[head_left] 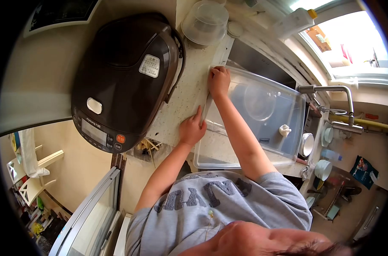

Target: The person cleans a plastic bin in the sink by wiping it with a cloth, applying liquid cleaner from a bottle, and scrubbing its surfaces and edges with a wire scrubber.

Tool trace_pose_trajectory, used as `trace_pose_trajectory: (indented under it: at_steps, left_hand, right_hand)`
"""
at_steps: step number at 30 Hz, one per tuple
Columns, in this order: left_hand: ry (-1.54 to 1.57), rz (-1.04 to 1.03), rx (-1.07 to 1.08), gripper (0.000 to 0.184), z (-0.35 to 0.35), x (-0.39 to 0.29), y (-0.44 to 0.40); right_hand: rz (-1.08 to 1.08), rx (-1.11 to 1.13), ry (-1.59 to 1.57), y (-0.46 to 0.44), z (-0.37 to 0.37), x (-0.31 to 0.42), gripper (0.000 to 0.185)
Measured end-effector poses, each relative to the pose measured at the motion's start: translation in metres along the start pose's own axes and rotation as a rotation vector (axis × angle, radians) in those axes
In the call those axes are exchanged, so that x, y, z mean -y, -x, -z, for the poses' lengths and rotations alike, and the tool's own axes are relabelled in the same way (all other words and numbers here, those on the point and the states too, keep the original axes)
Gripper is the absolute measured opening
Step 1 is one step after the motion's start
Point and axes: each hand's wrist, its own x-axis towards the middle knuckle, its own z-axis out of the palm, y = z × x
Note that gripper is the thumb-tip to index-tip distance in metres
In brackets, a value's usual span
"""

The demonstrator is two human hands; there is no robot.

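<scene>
A large clear plastic box (pixel 241 141) lies across the counter and sink. My right hand (pixel 220 80) is closed over its rim at the far left corner. My left hand (pixel 192 130) rests on the speckled counter (pixel 177 119) beside the box's left side. Its index finger is stretched out along that edge, the other fingers are partly curled, and it seems to hold nothing. A small white crumpled thing (pixel 284 130) sits on the box's right part. A round transparent shape (pixel 260 100) shows there too; whether it is inside or beneath, I cannot tell.
A dark brown rice cooker (pixel 125 72) stands at the left. Behind it are a clear round tub (pixel 205 23) and a small round lid (pixel 235 29). A metal faucet (pixel 347 96) reaches in from the right, near stacked bowls (pixel 323 170). A bottle (pixel 296 23) stands by the window.
</scene>
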Motion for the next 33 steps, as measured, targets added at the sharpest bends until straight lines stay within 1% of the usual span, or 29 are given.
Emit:
trace_pose_trajectory:
  at_steps: [1, 2, 4, 5, 6, 8, 10, 12, 14, 16, 17, 18, 20, 21, 22, 24, 25, 28, 29, 31, 33]
  left_hand:
    - [-0.001, 0.001, 0.001, 0.054, 0.0, 0.0, 0.002]
    - [0.003, 0.009, 0.0, 0.055, 0.0, 0.0, 0.002]
    - [0.015, 0.012, -0.017, 0.055, -0.002, 0.001, -0.004]
    - [0.033, -0.007, -0.027, 0.055, -0.004, 0.003, -0.005]
    - [0.046, -0.024, -0.023, 0.055, -0.004, 0.004, 0.0]
    - [0.039, 0.006, 0.017, 0.055, 0.0, -0.001, 0.005]
    - [0.035, 0.027, 0.029, 0.055, 0.002, 0.0, 0.001]
    - [0.033, -0.004, -0.014, 0.056, -0.002, 0.002, -0.001]
    - [0.053, 0.001, -0.027, 0.056, -0.004, 0.001, -0.008]
    - [0.051, 0.012, 0.016, 0.056, -0.001, 0.0, 0.008]
    - [0.025, 0.011, 0.014, 0.055, 0.0, -0.002, 0.005]
    - [0.0, 0.008, 0.006, 0.055, 0.002, -0.001, -0.001]
    - [0.004, -0.004, -0.001, 0.055, -0.002, 0.003, 0.004]
    - [0.013, -0.017, -0.026, 0.054, -0.004, 0.003, 0.0]
    - [0.023, -0.016, -0.039, 0.054, -0.006, 0.001, -0.005]
    - [0.038, -0.025, -0.059, 0.054, -0.002, 0.0, 0.0]
    - [0.033, -0.022, -0.052, 0.054, -0.002, 0.0, 0.002]
    - [0.015, 0.001, -0.008, 0.054, 0.0, 0.001, 0.002]
    - [0.01, -0.018, -0.027, 0.054, -0.003, 0.003, 0.004]
    - [0.013, -0.039, -0.07, 0.054, -0.005, 0.002, -0.005]
    - [0.029, -0.006, -0.008, 0.054, -0.003, 0.002, 0.001]
  right_hand:
    - [0.05, -0.019, -0.006, 0.0, 0.0, 0.004, 0.009]
    - [0.053, -0.022, -0.006, 0.004, 0.005, 0.0, 0.009]
    - [0.088, 0.1, -0.134, 0.01, 0.018, -0.013, 0.008]
    - [0.036, 0.119, -0.075, 0.003, 0.019, -0.011, 0.008]
    - [0.031, 0.129, -0.075, -0.001, 0.015, -0.008, 0.008]
    - [0.018, -0.016, -0.053, -0.007, 0.0, -0.001, 0.008]
    - [0.028, -0.048, -0.041, 0.009, 0.01, 0.002, 0.008]
    - [0.134, 0.158, -0.114, 0.019, 0.028, -0.011, 0.009]
    - [0.1, 0.192, -0.167, 0.005, 0.026, -0.013, 0.009]
    - [0.043, 0.059, -0.091, -0.008, 0.014, -0.004, 0.01]
    - [0.051, 0.006, -0.02, -0.006, 0.005, -0.002, 0.01]
    - [0.057, -0.003, -0.028, -0.005, 0.006, 0.0, 0.01]
    - [0.083, 0.128, -0.052, 0.023, 0.027, -0.003, 0.009]
    - [0.166, 0.098, -0.132, 0.03, 0.036, -0.005, 0.008]
    - [0.182, 0.099, -0.126, 0.021, 0.035, -0.008, 0.008]
    - [-0.026, 0.076, -0.09, 0.011, 0.027, -0.006, 0.008]
    - [-0.077, -0.002, -0.13, -0.001, 0.019, 0.0, 0.007]
    - [-0.039, 0.003, -0.118, 0.002, 0.007, 0.001, 0.007]
    - [-0.063, 0.056, -0.123, 0.011, 0.013, 0.0, 0.008]
    - [-0.021, 0.057, -0.098, 0.014, 0.019, -0.004, 0.009]
    - [-0.003, 0.083, -0.077, 0.011, 0.015, -0.003, 0.01]
